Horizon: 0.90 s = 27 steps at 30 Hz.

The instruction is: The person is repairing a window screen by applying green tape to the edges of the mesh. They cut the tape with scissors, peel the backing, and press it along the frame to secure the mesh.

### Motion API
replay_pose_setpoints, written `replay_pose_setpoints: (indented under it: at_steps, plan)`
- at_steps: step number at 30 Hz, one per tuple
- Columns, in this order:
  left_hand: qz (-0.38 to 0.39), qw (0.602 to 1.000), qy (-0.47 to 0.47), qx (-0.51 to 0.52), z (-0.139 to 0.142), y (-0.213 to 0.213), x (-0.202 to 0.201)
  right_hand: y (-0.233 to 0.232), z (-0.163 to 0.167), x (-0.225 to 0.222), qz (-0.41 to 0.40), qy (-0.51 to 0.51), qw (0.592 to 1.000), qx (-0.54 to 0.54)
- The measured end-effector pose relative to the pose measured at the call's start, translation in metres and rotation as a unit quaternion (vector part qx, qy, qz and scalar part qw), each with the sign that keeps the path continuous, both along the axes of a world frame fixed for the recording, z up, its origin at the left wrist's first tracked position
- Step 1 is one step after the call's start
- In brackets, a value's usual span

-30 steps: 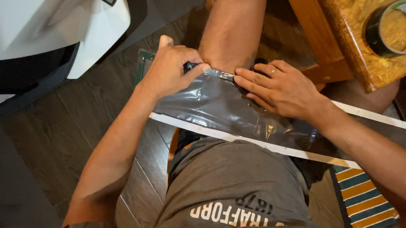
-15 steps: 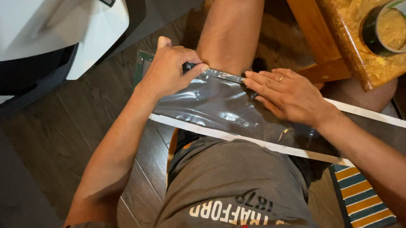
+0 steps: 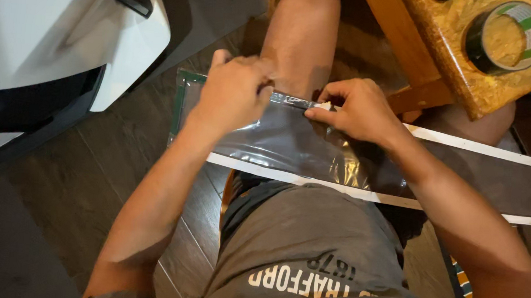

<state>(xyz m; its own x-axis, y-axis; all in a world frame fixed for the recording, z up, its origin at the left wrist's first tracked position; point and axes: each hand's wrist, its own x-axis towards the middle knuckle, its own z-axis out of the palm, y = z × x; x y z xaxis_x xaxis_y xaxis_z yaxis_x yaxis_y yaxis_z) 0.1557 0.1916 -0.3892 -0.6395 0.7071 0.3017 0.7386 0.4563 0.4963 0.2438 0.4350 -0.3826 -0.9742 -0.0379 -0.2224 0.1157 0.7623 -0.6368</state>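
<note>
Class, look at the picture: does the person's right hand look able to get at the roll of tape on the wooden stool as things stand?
Probably yes: the roll of tape lies uncovered on the wooden stool just beyond the right hand, though that hand is pinching the panel.

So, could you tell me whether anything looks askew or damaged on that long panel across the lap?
The clear film on the dark panel lies wrinkled rather than flat, bunched between the left hand and right hand, which pinch its top edge. Nothing looks torn or spilled.
</note>
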Motion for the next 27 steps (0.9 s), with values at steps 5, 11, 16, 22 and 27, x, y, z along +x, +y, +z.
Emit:
replay_pose_setpoints:
  at_steps: [5, 11, 16, 22, 27]
  plan:
    - [-0.061, 0.998, 0.019, 0.028, 0.000, 0.030, 0.016, 0.005, 0.003, 0.001, 0.014, 0.087, 0.996, -0.020]
    - [-0.082, 0.996, 0.016, 0.000, -0.007, 0.033, 0.017, -0.014, -0.003, 0.030, 0.087, 0.286, 0.948, 0.115]
    - [-0.064, 0.997, 0.017, 0.042, -0.009, 0.031, 0.024, -0.023, -0.009, 0.042, 0.075, 0.382, 0.917, 0.083]
    - [-0.055, 0.994, -0.055, 0.070, -0.007, 0.032, 0.033, -0.023, -0.006, 0.046, 0.071, 0.394, 0.912, 0.090]
    - [-0.034, 0.995, -0.064, 0.066, -0.002, 0.033, 0.039, -0.019, -0.005, 0.045, 0.101, 0.394, 0.908, 0.095]
